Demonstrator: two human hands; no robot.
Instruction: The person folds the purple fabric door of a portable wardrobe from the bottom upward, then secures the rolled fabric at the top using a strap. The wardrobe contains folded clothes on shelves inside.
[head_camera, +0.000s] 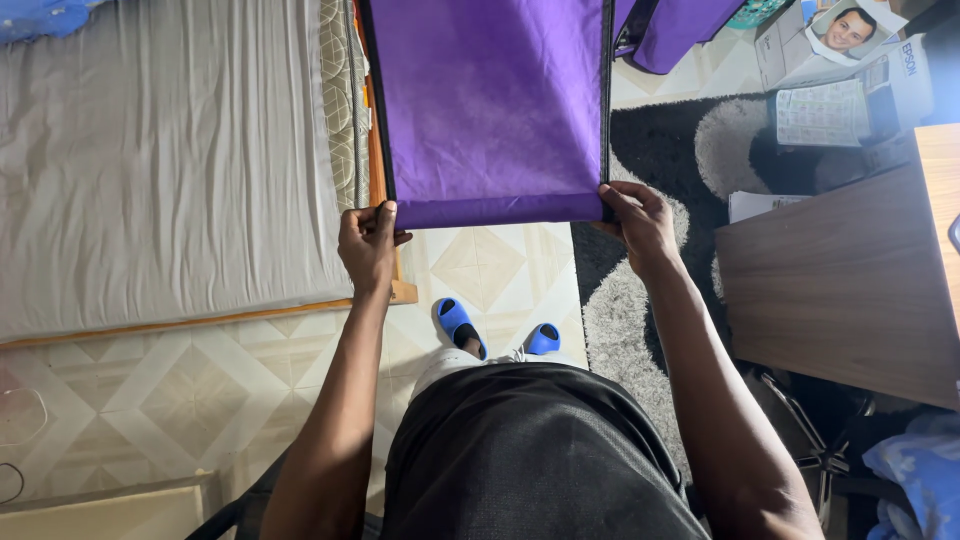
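Note:
A wide purple fabric panel (490, 100) with black edging hangs stretched flat in front of me. My left hand (367, 243) pinches its lower left corner. My right hand (640, 220) grips the lower right corner. Both arms reach forward over my lap in dark shorts. Below the panel's bottom edge I see my feet in blue slippers (460, 325) on the tiled floor (150, 390).
A bed with a grey sheet (160, 160) on a wooden frame lies at the left. A wooden desk (850, 280) stands at the right, over a black and grey rug (620, 320). More purple fabric (680, 30), boxes and papers sit at the top right.

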